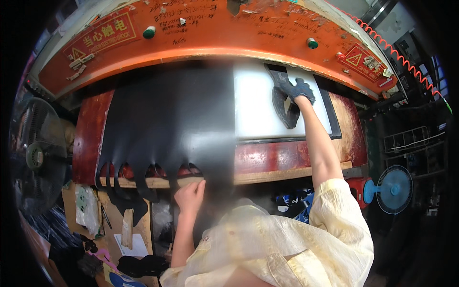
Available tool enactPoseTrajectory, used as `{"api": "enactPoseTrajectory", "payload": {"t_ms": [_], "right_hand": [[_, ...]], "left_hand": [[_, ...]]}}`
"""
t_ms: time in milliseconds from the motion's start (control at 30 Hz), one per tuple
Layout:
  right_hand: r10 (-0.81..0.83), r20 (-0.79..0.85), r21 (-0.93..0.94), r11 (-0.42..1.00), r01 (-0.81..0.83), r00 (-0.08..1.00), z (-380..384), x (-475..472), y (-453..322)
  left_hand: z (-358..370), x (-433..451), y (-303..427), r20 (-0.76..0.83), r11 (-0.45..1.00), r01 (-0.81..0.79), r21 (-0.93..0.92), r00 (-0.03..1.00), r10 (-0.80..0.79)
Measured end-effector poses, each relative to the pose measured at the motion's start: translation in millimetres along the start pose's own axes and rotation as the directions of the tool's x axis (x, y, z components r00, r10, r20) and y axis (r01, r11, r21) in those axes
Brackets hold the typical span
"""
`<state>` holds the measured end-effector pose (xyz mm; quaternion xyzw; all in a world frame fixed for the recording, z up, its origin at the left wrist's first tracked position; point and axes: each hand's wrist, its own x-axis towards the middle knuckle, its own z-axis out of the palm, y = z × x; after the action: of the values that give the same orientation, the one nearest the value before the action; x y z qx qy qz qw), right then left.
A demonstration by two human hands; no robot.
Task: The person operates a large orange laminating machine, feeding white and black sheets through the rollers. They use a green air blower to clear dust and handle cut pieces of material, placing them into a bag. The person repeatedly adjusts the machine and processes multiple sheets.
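Note:
A wide black sheet lies over the red-brown table, its front edge cut into strips and curved holes and hanging past the wooden edge. My bare left hand is curled at that front edge, beside a cut opening; whether it pinches the sheet cannot be told. On the white cutting board at the right rests a dark, sole-shaped cutting die. My right hand, in a dark glove, reaches over the die's upper part, its fingers on or just beside it; a firm hold cannot be made out.
An orange press beam with green buttons spans the far side, above the board and sheet. A large fan stands left, a blue fan right. A lower shelf at left holds plastic, paper, a pen and a wood strip.

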<state>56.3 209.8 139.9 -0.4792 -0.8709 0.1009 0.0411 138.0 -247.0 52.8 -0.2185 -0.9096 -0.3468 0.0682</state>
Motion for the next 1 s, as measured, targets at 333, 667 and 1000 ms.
{"api": "enactPoseTrajectory", "payload": {"t_ms": [333, 667, 1000], "right_hand": [[-0.181, 0.196, -0.006, 0.983, 0.186, 0.964, 15, 26, -23], [-0.343, 0.049, 0.229, 0.918, 0.324, 0.938, -9, 68, 151], [0.291, 0.066, -0.334, 0.908, -0.254, 0.954, -1, 75, 320]], "left_hand": [[35, -9, 3, -0.311, 0.965, 0.064, 0.254, 0.95, 0.019], [37, -3, 8, -0.291, 0.921, 0.052, 0.386, 0.954, 0.068], [28, 32, 44, -0.227, 0.945, 0.283, 0.166, 0.943, -0.243]]}}
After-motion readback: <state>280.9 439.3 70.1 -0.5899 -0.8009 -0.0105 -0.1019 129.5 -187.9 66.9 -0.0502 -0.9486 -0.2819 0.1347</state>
